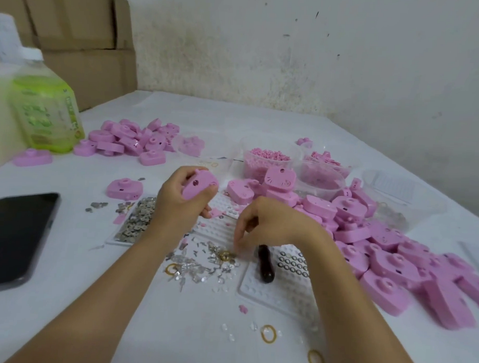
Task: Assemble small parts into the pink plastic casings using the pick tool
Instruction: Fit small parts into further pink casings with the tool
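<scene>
A black phone [16, 236] lies far left of the left fingers, by the left edge of the table [173, 328], with bare white table between them. Behind it stands a green bottle [45, 114]. A small heap [134, 139] of pink casings sits well behind the left fingers. The left hand [178, 203] is lifted, and its fingers and thumb wrap round one pink casing [198, 186]. Grey metal bits [139, 218] lie just under that hand. The right hand [272, 223] points down, with its fingertips in the little clear parts [203, 264]. I cannot tell if they pinch one. The pick [265, 263] lies just right of those fingertips on a white tray [272, 294], and no hand touches it. Further right, a big heap [393, 246] of casings crowds the table out to the right edge. Bare table shows between the arms.
</scene>
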